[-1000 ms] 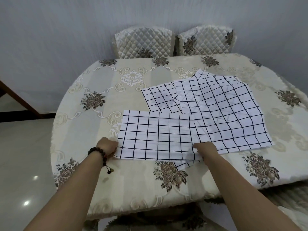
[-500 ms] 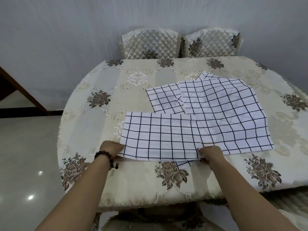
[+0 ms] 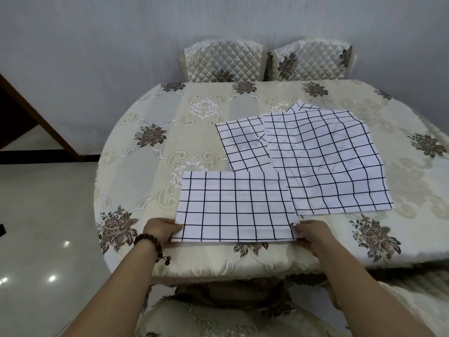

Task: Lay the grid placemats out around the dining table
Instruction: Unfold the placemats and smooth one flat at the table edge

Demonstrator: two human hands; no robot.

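Note:
A white placemat with a black grid, the near placemat point(image 3: 233, 207), lies flat by the table's front edge. My left hand point(image 3: 161, 231) pinches its near left corner and my right hand point(image 3: 313, 235) pinches its near right corner. Behind it to the right lies a loose pile of placemats point(image 3: 325, 161), the top one wrinkled, with another placemat point(image 3: 240, 144) sticking out on the left. The round dining table point(image 3: 150, 166) wears a cream floral cloth.
Two quilted chair backs point(image 3: 223, 62) point(image 3: 313, 59) stand against the far wall. Another chair point(image 3: 218, 317) sits tucked under the table right in front of me. Glossy tiled floor point(image 3: 43, 215) lies to the left, with a dark wooden rail point(image 3: 36, 113) beyond.
Both hands have drawn the near placemat toward the front edge and off the pile, so it lies apart and squared to the edge. The camera has shifted slightly left.

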